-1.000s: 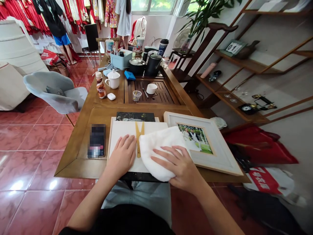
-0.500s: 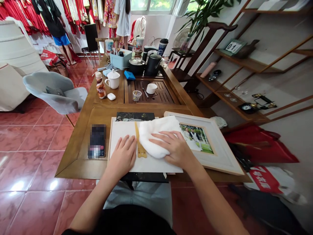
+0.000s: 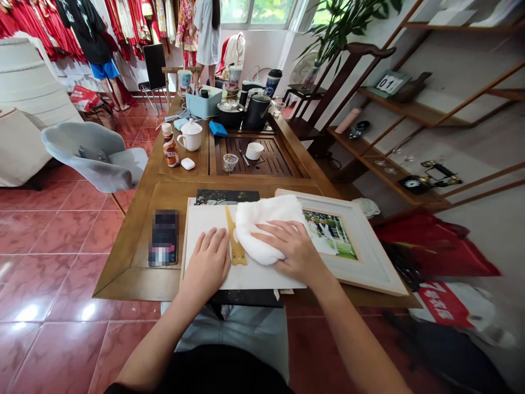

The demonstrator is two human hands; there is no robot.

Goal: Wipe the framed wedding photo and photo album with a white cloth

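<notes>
My left hand (image 3: 208, 257) lies flat on a white board (image 3: 254, 278), fingers stretched out and holding nothing. Just right of its fingertips rests a flat, gold-yellow, tapered piece (image 3: 237, 251) with a narrow top and a wider notched bottom. My right hand (image 3: 293, 246) grips a soft white wad of cloth or cotton (image 3: 266, 216) from above, its fingers spread over it. The wad rests on the board and touches the gold piece's right side. Its underside and my right thumb are hidden. A framed wedding photo (image 3: 334, 235) lies close to my right hand.
A phone (image 3: 163, 238) lies left of the board. Behind stand a drink bottle (image 3: 170, 148), a lidded white cup (image 3: 191, 135), a small clear cup (image 3: 230, 162), a white bowl (image 3: 255, 150) and a black kettle (image 3: 257, 112). A dark panel (image 3: 241, 298) sticks out beneath the board.
The white wad has shifted very slightly right under my right hand. My left hand stays in place, and the view has moved a little.
</notes>
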